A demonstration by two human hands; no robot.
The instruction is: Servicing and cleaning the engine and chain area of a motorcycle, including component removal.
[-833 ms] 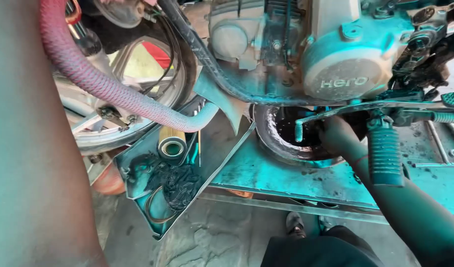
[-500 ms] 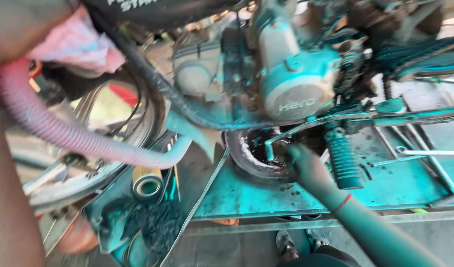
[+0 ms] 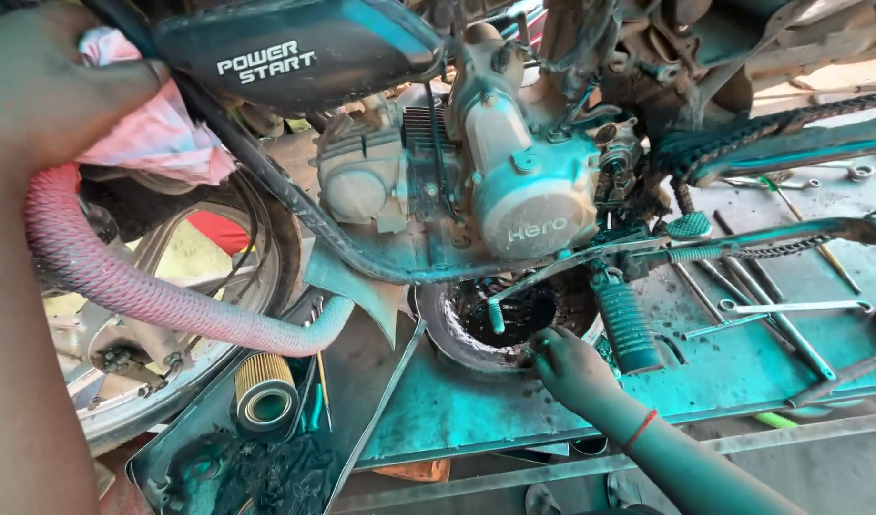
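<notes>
Reaching lower now, our right hand [image 3: 571,367] pinches the oily drain pan [image 3: 457,334] rim beneath the engine [image 3: 514,191]. Our left hand [image 3: 66,86] still clutches a pink rag [image 3: 152,143], higher in view than before.

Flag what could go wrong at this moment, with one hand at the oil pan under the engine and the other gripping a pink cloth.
1. The right hand sits on the rim of the round drain pan of dark oil; a nudge could slop it onto the work platform.
2. The footpeg hangs close beside that hand and could knock it.
3. The left hand clutches a pink cloth near the pink hose, which could snag.
</notes>
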